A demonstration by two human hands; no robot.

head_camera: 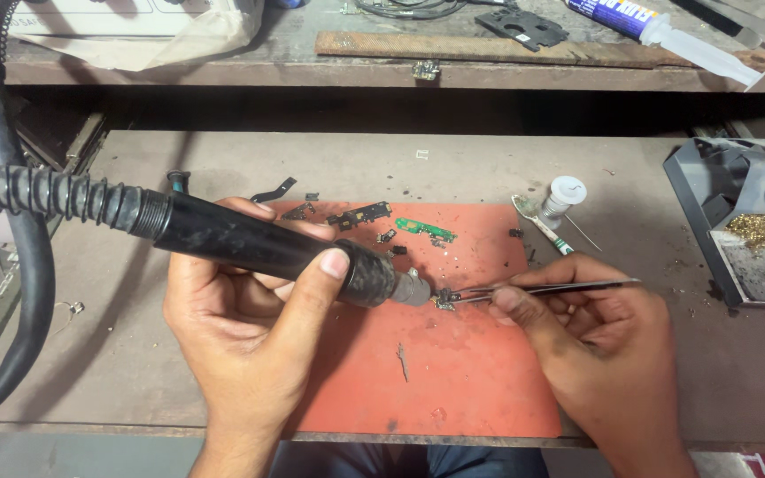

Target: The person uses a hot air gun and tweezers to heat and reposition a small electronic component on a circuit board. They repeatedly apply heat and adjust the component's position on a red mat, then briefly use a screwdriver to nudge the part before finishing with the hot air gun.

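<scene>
My left hand (250, 319) grips a black hot-air tool handle (250, 239) with a ribbed hose, its metal nozzle (413, 290) aimed at a tiny component (444, 303) on a red work mat (453, 372). My right hand (591, 332) holds thin metal tweezers (542, 289) whose tips pinch that component just in front of the nozzle. A small green circuit board (425, 230) and several dark phone parts (360, 214) lie at the mat's far edge.
A white-capped small bottle (564, 196) and a metal spoon-like tool (537, 217) lie beyond the mat. A grey stand with brass cleaning wool (759, 230) sits at right. A raised shelf behind holds a tube (666, 34), a rusty file (489, 49) and a black frame (524, 25). A thick black hose (11, 265) loops at left.
</scene>
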